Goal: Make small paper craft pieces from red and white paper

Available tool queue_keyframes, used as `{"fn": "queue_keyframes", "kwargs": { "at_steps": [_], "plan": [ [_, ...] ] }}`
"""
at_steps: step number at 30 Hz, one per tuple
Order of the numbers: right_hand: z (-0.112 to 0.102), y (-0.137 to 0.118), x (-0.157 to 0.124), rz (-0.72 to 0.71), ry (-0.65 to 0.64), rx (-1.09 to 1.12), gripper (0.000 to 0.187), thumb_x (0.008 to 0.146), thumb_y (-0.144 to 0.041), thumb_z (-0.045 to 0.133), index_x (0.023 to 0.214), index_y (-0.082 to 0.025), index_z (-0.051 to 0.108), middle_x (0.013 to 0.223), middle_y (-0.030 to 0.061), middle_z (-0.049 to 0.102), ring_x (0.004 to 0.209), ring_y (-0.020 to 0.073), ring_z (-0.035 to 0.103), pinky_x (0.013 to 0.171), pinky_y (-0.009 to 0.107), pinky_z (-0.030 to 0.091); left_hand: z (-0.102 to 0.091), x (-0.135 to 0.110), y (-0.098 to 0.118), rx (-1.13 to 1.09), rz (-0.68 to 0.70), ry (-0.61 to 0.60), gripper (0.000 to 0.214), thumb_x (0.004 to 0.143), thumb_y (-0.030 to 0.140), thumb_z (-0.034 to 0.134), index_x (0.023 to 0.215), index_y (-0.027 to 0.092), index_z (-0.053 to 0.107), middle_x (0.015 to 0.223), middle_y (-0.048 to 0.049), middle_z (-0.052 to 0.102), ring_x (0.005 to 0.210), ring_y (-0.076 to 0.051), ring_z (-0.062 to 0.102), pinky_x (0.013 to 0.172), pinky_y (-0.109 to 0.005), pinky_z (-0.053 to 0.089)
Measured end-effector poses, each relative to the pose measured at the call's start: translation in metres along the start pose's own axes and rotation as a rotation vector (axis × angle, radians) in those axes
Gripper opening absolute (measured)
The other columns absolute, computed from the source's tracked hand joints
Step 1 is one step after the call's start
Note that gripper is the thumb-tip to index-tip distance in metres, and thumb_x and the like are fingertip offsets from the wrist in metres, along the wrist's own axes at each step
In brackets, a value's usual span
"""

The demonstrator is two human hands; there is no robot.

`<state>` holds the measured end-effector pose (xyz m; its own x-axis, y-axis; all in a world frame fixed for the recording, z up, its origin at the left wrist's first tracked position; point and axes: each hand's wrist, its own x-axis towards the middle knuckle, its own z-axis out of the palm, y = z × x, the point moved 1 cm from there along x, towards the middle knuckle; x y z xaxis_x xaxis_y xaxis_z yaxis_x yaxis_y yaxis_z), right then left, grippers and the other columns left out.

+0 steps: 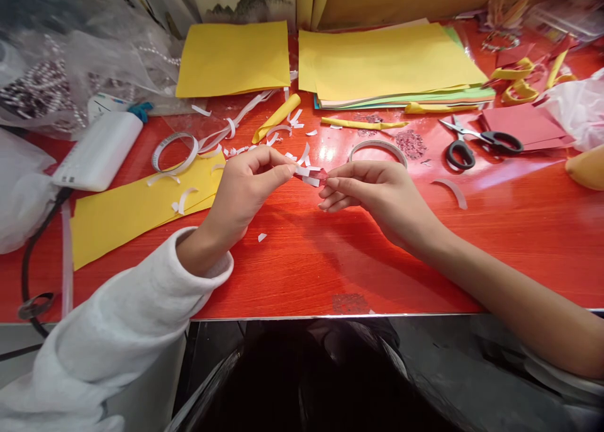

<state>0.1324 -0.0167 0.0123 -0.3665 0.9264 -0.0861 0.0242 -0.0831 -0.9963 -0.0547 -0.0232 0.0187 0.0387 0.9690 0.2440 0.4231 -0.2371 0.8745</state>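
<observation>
Over the middle of the table, my left hand and my right hand face each other around a small folded red paper piece with white strips on it. The left thumb and forefinger pinch its left end, where the white strips lie. My right hand grips the other end between thumb and fingers. White paper scraps lie scattered just beyond. Behind my right hand rests a roll of tape; another tape roll is to the left, by yellow paper strips.
Yellow sheets and a stack of coloured paper line the back. Black-handled scissors lie right, near red paper squares. A white power bank-like box with a black cable stands left, beside plastic bags.
</observation>
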Motion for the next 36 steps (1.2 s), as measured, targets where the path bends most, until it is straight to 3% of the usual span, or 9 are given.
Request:
{"fn": "queue_keyframes", "kwargs": {
  "at_steps": [10,15,20,25,27,30,32,35,36],
  "plan": [
    [-0.003,0.004,0.003,-0.006,0.002,0.008,0.010,0.081,-0.025,0.063,0.079,-0.016,0.066,0.080,0.0066,0.070,0.068,0.0151,0.068,0.067,0.030,0.059,-0.004,0.006,-0.006,-0.194,-0.069,0.054,0.012,0.077,0.015,0.057,0.067,0.020,0.060,0.060,0.0029,0.054,0.056,-0.008,0.045,0.055,-0.028,0.037],
    [-0.005,0.007,0.004,-0.004,0.001,0.029,0.009,0.082,-0.023,0.062,0.078,-0.016,0.066,0.079,0.0061,0.070,0.068,0.0148,0.068,0.068,0.030,0.059,-0.010,0.010,-0.011,-0.210,-0.095,0.115,0.014,0.080,0.023,0.058,0.067,0.021,0.057,0.059,0.0022,0.046,0.056,-0.008,0.038,0.053,-0.029,0.030],
    [-0.006,0.007,0.006,0.021,0.009,0.063,0.008,0.080,-0.023,0.064,0.075,-0.018,0.066,0.077,0.0055,0.070,0.067,0.0144,0.068,0.067,0.029,0.059,-0.017,0.016,-0.013,-0.277,-0.087,0.217,0.019,0.080,0.020,0.056,0.063,0.017,0.050,0.056,0.0021,0.038,0.055,-0.006,0.033,0.050,-0.029,0.022],
    [-0.005,0.008,0.007,0.044,0.028,0.088,0.008,0.080,-0.021,0.063,0.073,-0.018,0.065,0.076,0.0050,0.070,0.067,0.0140,0.068,0.069,0.030,0.059,-0.026,0.023,-0.016,-0.307,-0.069,0.384,0.016,0.081,0.020,0.055,0.067,0.017,0.047,0.065,0.0027,0.043,0.052,-0.003,0.035,0.050,-0.029,0.024],
    [-0.005,0.008,0.007,0.046,0.032,0.091,0.007,0.080,-0.021,0.064,0.074,-0.017,0.065,0.076,0.0052,0.069,0.067,0.0139,0.068,0.069,0.029,0.059,-0.029,0.025,-0.015,-0.257,-0.047,0.437,0.026,0.085,0.033,0.054,0.068,0.017,0.043,0.068,0.0035,0.045,0.053,-0.002,0.035,0.050,-0.029,0.026],
    [-0.005,0.009,0.007,0.040,0.041,0.078,0.008,0.079,-0.023,0.065,0.076,-0.016,0.064,0.076,0.0058,0.069,0.068,0.0143,0.068,0.068,0.028,0.059,-0.031,0.023,-0.011,-0.123,0.057,0.484,0.042,0.093,0.050,0.039,0.068,0.017,0.041,0.068,0.0038,0.044,0.054,-0.002,0.033,0.050,-0.029,0.026],
    [-0.005,0.008,0.007,0.030,0.044,0.058,0.010,0.079,-0.025,0.065,0.077,-0.015,0.064,0.076,0.0061,0.069,0.069,0.0146,0.068,0.068,0.029,0.059,-0.030,0.020,-0.007,-0.006,0.161,0.469,0.044,0.096,0.045,0.037,0.064,0.015,0.041,0.063,0.0036,0.039,0.055,-0.002,0.034,0.053,-0.029,0.029],
    [-0.004,0.008,0.006,0.006,0.044,0.019,0.013,0.080,-0.027,0.065,0.078,-0.015,0.064,0.078,0.0060,0.069,0.069,0.0147,0.068,0.068,0.030,0.058,-0.026,0.016,-0.004,0.257,0.259,0.389,0.037,0.090,0.035,0.057,0.061,0.015,0.042,0.063,0.0030,0.041,0.066,-0.005,0.040,0.064,-0.030,0.036],
    [-0.003,0.008,0.006,-0.004,0.044,0.006,0.013,0.081,-0.027,0.064,0.079,-0.015,0.064,0.078,0.0059,0.069,0.069,0.0145,0.068,0.068,0.030,0.058,-0.023,0.015,-0.005,0.365,0.250,0.307,0.032,0.087,0.035,0.060,0.065,0.017,0.046,0.070,0.0022,0.046,0.071,-0.006,0.043,0.067,-0.031,0.038]
  ]
}}
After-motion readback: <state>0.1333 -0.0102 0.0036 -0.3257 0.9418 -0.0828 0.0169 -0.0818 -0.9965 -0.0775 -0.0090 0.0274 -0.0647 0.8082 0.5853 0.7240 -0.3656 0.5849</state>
